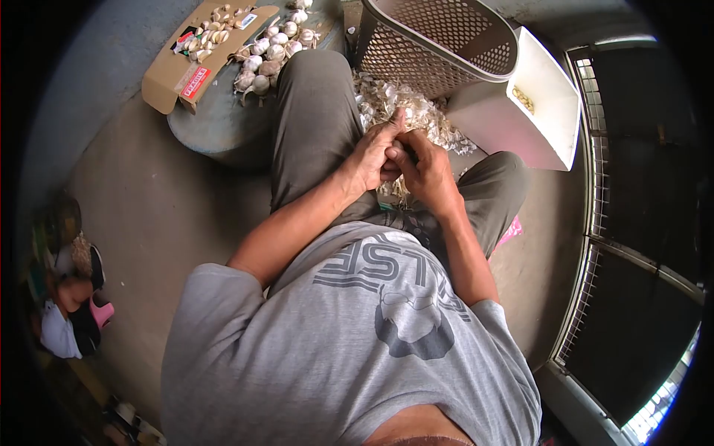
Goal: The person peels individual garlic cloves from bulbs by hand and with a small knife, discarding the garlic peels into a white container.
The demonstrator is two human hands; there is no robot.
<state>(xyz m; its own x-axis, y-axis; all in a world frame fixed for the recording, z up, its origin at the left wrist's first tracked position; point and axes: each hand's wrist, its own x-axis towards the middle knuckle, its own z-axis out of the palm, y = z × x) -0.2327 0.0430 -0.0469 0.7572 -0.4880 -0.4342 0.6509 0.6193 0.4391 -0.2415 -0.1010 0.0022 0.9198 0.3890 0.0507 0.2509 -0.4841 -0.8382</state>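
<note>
My left hand (371, 156) and my right hand (430, 169) meet between my knees, fingers closed and pressed together. Whatever lies between them is hidden by the fingers. Below and beyond them a pile of papery garlic skins (413, 108) spreads over the floor. To the left, whole garlic bulbs (276, 52) are heaped on a grey-blue round surface (212, 119). Loose garlic cloves (216, 35) lie on an open cardboard box (165, 80) beside them.
A brown perforated plastic basket (416, 56) stands behind the skins. Right of it is a white container (491, 123) on its side, with pale cloves (523, 99) inside. A metal-framed screen (595, 178) borders the right. Assorted items (71, 297) sit at far left.
</note>
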